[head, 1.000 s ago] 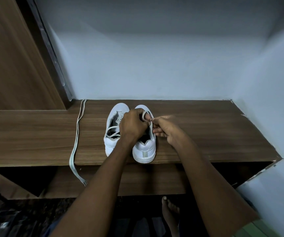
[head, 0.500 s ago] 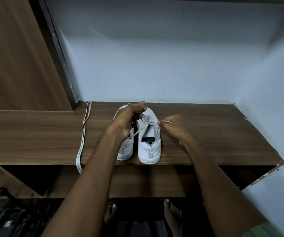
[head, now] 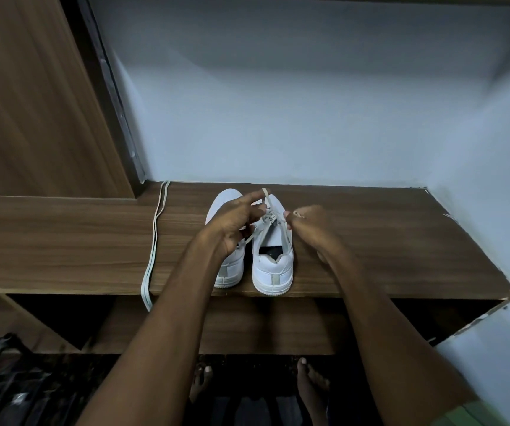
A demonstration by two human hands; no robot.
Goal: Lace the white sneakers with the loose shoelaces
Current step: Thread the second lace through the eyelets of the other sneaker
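Sneakers [head: 272,265] sit heels-first at the worktop [head: 370,256] front edge. Left hand [head: 235,222] pinches one end of the lace [head: 265,195], right hand [head: 309,222] pinches the other, over the right shoe's eyelets. Spare shoelace [head: 155,229] lies left, tail hanging off. Risk: uneven pull slips the lace out of an eyelet.

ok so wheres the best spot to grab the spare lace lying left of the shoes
Judging by how it lies, take the spare lace at the doubled bend hanging over the front edge of the wooden shelf. That loop dangles free, so fingers can close round both strands from below and in front. The part on the shelf lies flat and is harder to pinch.
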